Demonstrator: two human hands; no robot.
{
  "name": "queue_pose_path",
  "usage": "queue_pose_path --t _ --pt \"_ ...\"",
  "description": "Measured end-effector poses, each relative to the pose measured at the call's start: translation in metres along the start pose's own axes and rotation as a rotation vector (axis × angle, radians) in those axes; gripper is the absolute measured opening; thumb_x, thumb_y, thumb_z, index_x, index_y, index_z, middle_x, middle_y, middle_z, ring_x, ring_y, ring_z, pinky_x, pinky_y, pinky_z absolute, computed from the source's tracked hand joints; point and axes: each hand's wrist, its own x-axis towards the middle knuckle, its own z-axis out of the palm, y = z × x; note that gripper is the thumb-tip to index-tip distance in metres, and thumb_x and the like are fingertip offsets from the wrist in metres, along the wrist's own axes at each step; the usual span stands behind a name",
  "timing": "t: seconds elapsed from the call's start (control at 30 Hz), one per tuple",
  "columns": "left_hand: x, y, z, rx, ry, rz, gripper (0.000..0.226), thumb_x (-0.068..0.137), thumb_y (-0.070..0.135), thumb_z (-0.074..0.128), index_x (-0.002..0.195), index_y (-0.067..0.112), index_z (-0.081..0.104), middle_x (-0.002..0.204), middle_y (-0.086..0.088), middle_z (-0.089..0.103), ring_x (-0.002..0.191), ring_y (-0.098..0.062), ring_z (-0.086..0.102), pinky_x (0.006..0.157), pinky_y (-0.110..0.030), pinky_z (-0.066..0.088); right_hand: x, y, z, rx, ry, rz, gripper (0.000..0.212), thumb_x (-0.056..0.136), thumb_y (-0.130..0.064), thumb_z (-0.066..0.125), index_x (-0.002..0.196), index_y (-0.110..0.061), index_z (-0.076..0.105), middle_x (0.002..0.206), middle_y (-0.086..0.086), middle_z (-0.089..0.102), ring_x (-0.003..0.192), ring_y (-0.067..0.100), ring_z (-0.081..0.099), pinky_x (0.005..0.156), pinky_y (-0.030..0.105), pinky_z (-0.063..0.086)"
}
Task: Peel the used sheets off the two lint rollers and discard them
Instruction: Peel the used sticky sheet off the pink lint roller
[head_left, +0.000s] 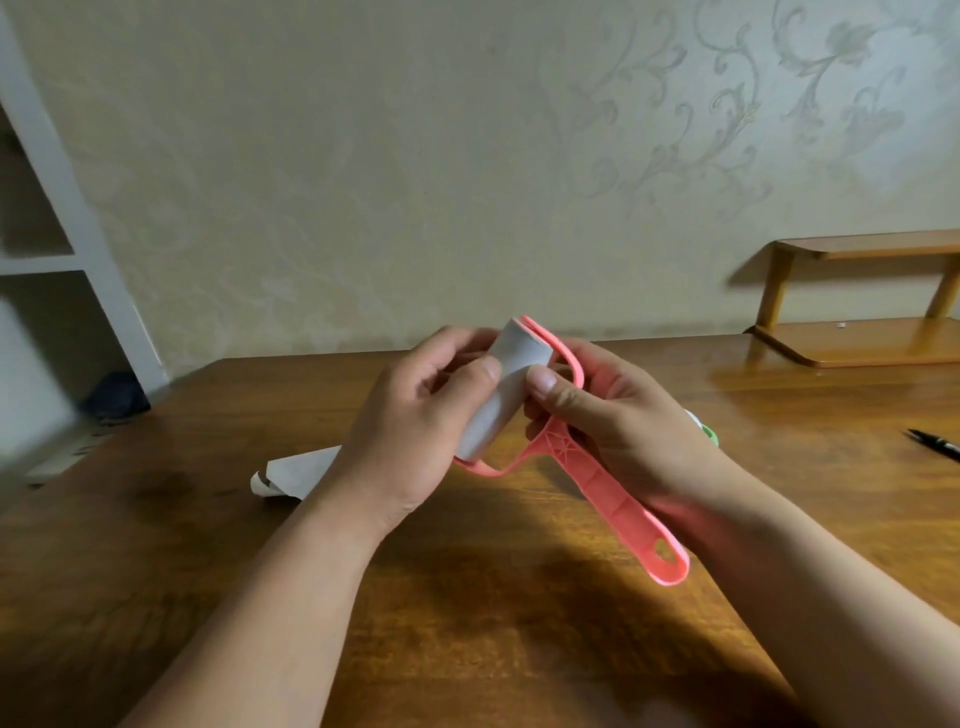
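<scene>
I hold a pink lint roller above the wooden table. Its white paper roll points up and away, and its handle slants down to the right. My left hand wraps the roll from the left, thumb pressed on the paper. My right hand grips the pink frame from the right, its thumb also on the roll. A peeled white sheet lies curled on the table behind my left wrist. A green and white bit of a second roller shows past my right hand, mostly hidden.
A black pen lies at the table's right edge. A small wooden two-tier shelf stands at the back right against the patterned wall. White shelving rises at the left, with a dark object at its foot.
</scene>
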Motion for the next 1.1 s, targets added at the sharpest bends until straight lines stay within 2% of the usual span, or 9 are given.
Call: queue_pose_path --t 0.2,0.33,0.47,0.6,0.7,0.87,0.97,1.03,1.1 --pt "-0.005 0.002 0.002 0.255 0.137 0.23 0.038 0.099 0.053 0.068 0.13 0.031 0.073 0.113 0.016 0.078 0.112 -0.006 0.075 0.081 -0.022 0.064 -0.008 -0.012 0.006 -0.205 0.026 -0.014 0.027 0.101 -0.039 0.074 0.124 -0.026 0.075 0.089 -0.009 0.079 0.077 0.005 0.074 0.068 0.021 0.058" --pt "-0.006 0.004 -0.001 0.349 0.171 0.259 0.033 0.098 0.049 0.073 0.123 0.027 0.076 0.11 0.016 0.08 0.107 -0.004 0.076 0.081 -0.025 0.065 -0.011 -0.019 0.006 -0.296 0.04 -0.005 0.025 0.099 -0.036 0.077 0.12 -0.023 0.077 0.094 0.0 0.081 0.079 0.014 0.077 0.068 0.025 0.059" --pt "-0.003 0.007 -0.007 0.307 0.098 0.198 0.032 0.093 0.054 0.074 0.103 0.024 0.081 0.091 0.007 0.084 0.089 -0.013 0.08 0.075 -0.042 0.066 -0.01 -0.027 0.003 -0.31 0.001 0.093 0.03 0.091 -0.041 0.083 0.11 -0.017 0.08 0.082 0.004 0.079 0.066 0.013 0.071 0.058 0.024 0.054" --pt "0.0 0.01 -0.015 0.215 -0.035 0.109 0.034 0.095 0.046 0.084 0.085 0.014 0.078 0.071 0.006 0.079 0.069 -0.007 0.075 0.067 -0.026 0.06 -0.008 -0.034 -0.009 -0.33 -0.141 0.256 0.044 0.085 -0.048 0.087 0.106 -0.01 0.078 0.078 0.01 0.073 0.066 0.021 0.068 0.057 0.028 0.051" --pt "-0.002 0.014 -0.018 0.112 -0.097 0.068 0.037 0.089 0.043 0.075 0.083 0.006 0.076 0.07 0.003 0.079 0.068 -0.008 0.077 0.066 -0.021 0.059 -0.008 -0.033 -0.01 -0.232 -0.195 0.319 0.042 0.086 -0.041 0.086 0.109 -0.006 0.078 0.082 0.016 0.071 0.07 0.027 0.066 0.059 0.032 0.051" --pt "-0.004 0.016 -0.015 0.056 -0.128 0.016 0.045 0.094 0.036 0.076 0.091 -0.009 0.071 0.073 -0.002 0.079 0.07 -0.015 0.077 0.065 -0.024 0.062 -0.01 -0.034 -0.006 -0.21 -0.178 0.326 0.053 0.082 -0.039 0.091 0.114 0.0 0.076 0.089 0.022 0.07 0.07 0.03 0.064 0.063 0.039 0.05" --pt "-0.003 0.013 -0.013 0.055 -0.108 -0.029 0.024 0.106 0.015 0.071 0.09 -0.002 0.068 0.071 -0.001 0.076 0.069 -0.016 0.073 0.066 -0.03 0.063 -0.012 -0.035 -0.004 -0.287 -0.132 0.278 0.061 0.081 -0.042 0.088 0.118 0.003 0.07 0.101 0.04 0.067 0.073 0.031 0.062 0.068 0.044 0.047" --pt "-0.002 0.013 -0.012 0.021 -0.09 -0.031 0.021 0.106 0.018 0.072 0.089 0.005 0.068 0.075 -0.002 0.074 0.071 -0.016 0.071 0.067 -0.033 0.062 -0.013 -0.035 0.0 -0.266 -0.109 0.237 0.06 0.082 -0.04 0.09 0.117 0.003 0.068 0.112 0.045 0.066 0.072 0.031 0.063 0.067 0.043 0.049" --pt "-0.002 0.015 -0.01 -0.025 -0.072 -0.022 0.019 0.099 0.029 0.069 0.086 0.015 0.068 0.08 -0.001 0.071 0.076 -0.014 0.069 0.069 -0.033 0.061 -0.013 -0.033 0.003 -0.19 -0.087 0.184 0.051 0.083 -0.033 0.09 0.111 0.003 0.067 0.108 0.042 0.068 0.071 0.03 0.065 0.065 0.04 0.052"
